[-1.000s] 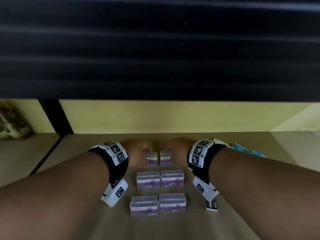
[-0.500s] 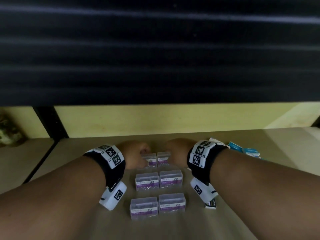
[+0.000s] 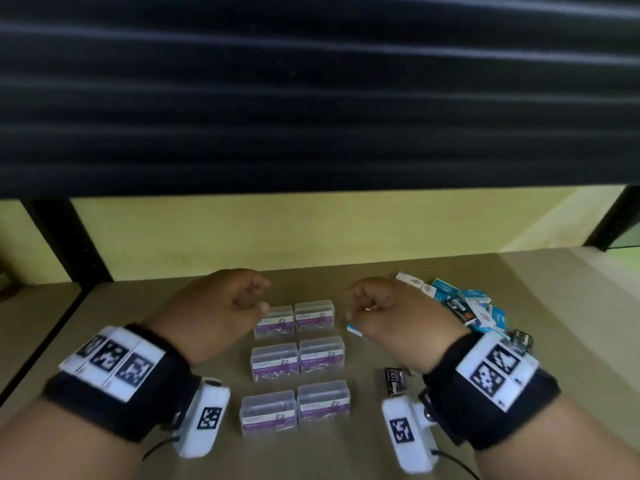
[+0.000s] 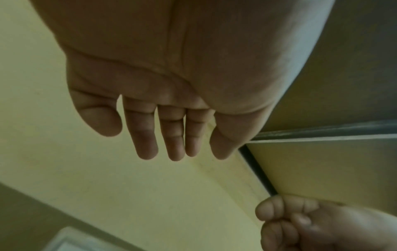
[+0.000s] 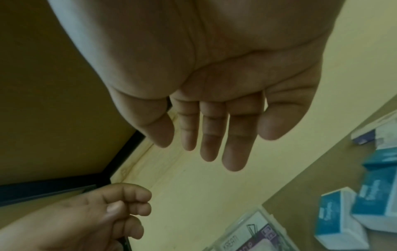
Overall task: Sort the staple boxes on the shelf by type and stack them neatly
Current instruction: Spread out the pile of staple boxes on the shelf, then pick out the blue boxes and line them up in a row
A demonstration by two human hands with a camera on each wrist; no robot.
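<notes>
A tan shelf board (image 3: 540,306) carries everything, backed by a pale yellow wall (image 3: 311,230), with black uprights at the back corners and a dark ribbed shelf underside overhead.

The left hand (image 3: 211,310) hangs over the board left of the clear boxes; the grip is loose, fingers gently bent and a little apart, holding nothing and touching nothing that shows. The right hand (image 3: 391,310) hangs on the other side in the same slack way, fingers slightly spread and empty in the wrist view. A small white-and-blue piece (image 3: 354,330) shows just under it in the head view; whether the hand touches it cannot be told.

Six clear plastic boxes (image 3: 298,358) with purple labels lie flat in two columns of three, pairs touching, toward the middle of the board between the hands. Near the back right corner a jumbled heap of small blue-and-white cardboard boxes (image 3: 464,306) lies unsorted. A small black box (image 3: 394,379) lies by the right wrist.
</notes>
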